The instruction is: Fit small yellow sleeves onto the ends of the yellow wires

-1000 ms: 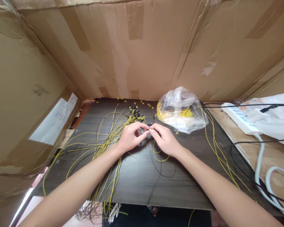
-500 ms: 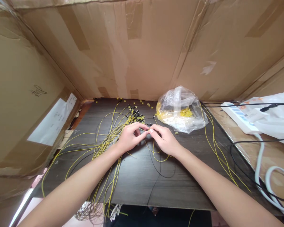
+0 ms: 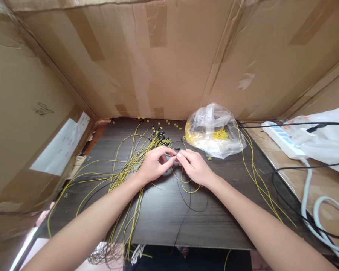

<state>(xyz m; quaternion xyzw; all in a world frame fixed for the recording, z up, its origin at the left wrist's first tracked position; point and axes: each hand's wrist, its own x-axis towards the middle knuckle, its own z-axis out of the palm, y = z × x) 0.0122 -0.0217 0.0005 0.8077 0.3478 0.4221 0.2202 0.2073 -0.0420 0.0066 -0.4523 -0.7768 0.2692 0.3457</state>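
Observation:
My left hand (image 3: 156, 162) and my right hand (image 3: 194, 165) meet fingertip to fingertip over the dark tabletop (image 3: 164, 218). Both are closed in a pinch; what lies between the fingertips is too small to make out. Thin yellow and black wires hang below my right hand. Beside and under my left hand spreads a bundle of yellow wires (image 3: 130, 169), with black ends (image 3: 162, 137) gathered just beyond it. Small yellow pieces (image 3: 177, 126) lie scattered near the back edge.
A clear plastic bag (image 3: 214, 131) with yellow pieces stands behind my right hand. On the right are loose yellow wires (image 3: 254, 165), a white power strip (image 3: 284, 141), its thick cable (image 3: 307, 188) and a white bag (image 3: 327, 135). Cardboard walls (image 3: 180, 67) surround the table.
The view has shifted slightly, so the surroundings appear a little further left. My hands remain together, with only a slight movement of the fingertips.

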